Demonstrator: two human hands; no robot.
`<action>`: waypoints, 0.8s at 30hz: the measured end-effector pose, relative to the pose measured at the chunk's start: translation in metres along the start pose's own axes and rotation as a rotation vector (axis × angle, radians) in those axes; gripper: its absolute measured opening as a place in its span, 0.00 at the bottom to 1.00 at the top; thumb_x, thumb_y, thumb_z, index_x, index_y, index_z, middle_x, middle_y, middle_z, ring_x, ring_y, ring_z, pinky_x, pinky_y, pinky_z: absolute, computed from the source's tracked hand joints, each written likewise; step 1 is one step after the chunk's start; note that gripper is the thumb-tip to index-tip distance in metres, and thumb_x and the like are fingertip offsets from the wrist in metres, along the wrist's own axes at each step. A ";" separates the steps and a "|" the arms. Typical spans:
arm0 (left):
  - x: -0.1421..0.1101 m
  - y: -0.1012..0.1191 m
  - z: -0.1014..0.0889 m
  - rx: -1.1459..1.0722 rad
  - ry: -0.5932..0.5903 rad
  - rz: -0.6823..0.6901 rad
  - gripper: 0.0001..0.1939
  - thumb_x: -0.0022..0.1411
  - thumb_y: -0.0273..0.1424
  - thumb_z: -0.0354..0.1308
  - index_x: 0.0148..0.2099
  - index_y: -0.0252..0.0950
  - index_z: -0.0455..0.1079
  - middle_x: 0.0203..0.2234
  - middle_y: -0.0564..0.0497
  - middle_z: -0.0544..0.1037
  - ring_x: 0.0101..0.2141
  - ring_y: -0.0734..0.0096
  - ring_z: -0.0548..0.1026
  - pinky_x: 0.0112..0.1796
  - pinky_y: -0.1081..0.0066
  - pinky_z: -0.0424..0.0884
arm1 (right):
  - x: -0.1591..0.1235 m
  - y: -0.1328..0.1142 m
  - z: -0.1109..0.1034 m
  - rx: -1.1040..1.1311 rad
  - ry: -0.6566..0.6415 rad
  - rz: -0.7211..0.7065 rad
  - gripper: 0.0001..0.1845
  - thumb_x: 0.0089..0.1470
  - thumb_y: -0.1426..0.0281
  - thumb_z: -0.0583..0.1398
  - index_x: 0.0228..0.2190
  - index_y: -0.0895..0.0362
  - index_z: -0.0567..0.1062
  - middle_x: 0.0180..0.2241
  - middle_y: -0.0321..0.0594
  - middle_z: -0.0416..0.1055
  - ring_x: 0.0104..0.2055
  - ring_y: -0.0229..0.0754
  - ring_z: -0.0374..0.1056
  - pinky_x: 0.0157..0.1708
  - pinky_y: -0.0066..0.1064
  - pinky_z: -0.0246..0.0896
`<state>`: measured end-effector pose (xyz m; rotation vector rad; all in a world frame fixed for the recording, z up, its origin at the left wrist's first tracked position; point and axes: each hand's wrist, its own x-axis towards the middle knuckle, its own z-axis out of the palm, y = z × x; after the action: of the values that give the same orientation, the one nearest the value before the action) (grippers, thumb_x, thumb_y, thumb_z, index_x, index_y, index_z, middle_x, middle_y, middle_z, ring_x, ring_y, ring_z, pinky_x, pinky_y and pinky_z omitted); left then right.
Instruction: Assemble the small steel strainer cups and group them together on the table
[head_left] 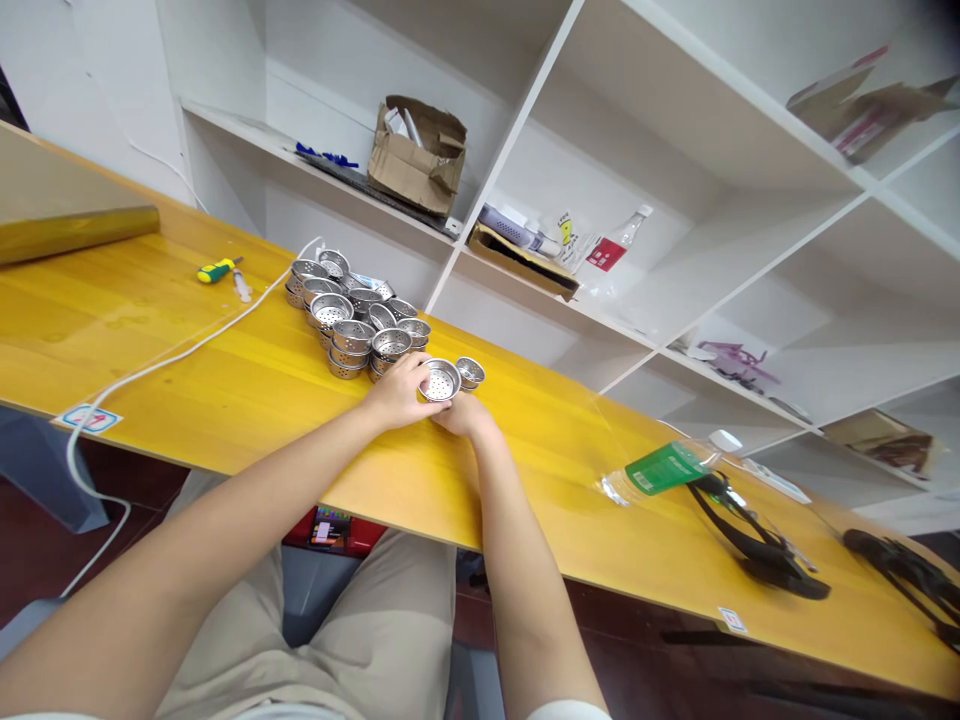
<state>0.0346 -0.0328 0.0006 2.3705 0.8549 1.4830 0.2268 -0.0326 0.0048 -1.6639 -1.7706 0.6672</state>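
Both my hands meet over a small perforated steel strainer cup (pixel 440 380) on the yellow wooden table (pixel 247 390). My left hand (pixel 397 392) curls round the cup's left side. My right hand (pixel 463 412) grips it from below and right, fingers closed. Another single cup (pixel 470 372) sits just right of it. A heap of several like cups (pixel 352 315), some stacked, lies just behind my left hand.
A white cable (pixel 161 365) trails over the table's near edge. A yellow-green screwdriver (pixel 216 269) lies at far left. A lying bottle with a green label (pixel 664 468) and black straps (pixel 757 545) are at right. White shelves (pixel 525 260) stand behind.
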 end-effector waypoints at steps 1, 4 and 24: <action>0.000 0.001 0.000 -0.019 0.009 -0.011 0.20 0.54 0.39 0.71 0.33 0.39 0.61 0.48 0.43 0.74 0.49 0.55 0.74 0.50 0.59 0.73 | -0.001 0.001 -0.002 -0.038 -0.019 0.018 0.11 0.40 0.71 0.73 0.25 0.53 0.76 0.27 0.42 0.78 0.36 0.48 0.75 0.34 0.30 0.65; 0.001 0.002 0.000 -0.035 0.029 -0.038 0.20 0.53 0.37 0.70 0.36 0.40 0.60 0.42 0.47 0.72 0.44 0.59 0.74 0.45 0.62 0.73 | -0.001 0.001 -0.007 -0.127 -0.115 0.083 0.10 0.42 0.70 0.72 0.25 0.54 0.76 0.23 0.40 0.76 0.30 0.44 0.72 0.30 0.29 0.63; -0.002 -0.005 0.002 0.079 0.002 -0.106 0.36 0.49 0.33 0.70 0.59 0.37 0.61 0.53 0.41 0.74 0.56 0.49 0.73 0.58 0.55 0.70 | 0.000 -0.028 -0.019 0.737 0.274 0.134 0.09 0.50 0.68 0.64 0.29 0.55 0.68 0.24 0.31 0.69 0.19 0.34 0.68 0.15 0.23 0.55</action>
<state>0.0338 -0.0296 -0.0039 2.3391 1.0410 1.4362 0.2215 -0.0360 0.0380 -1.2781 -1.0385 0.9538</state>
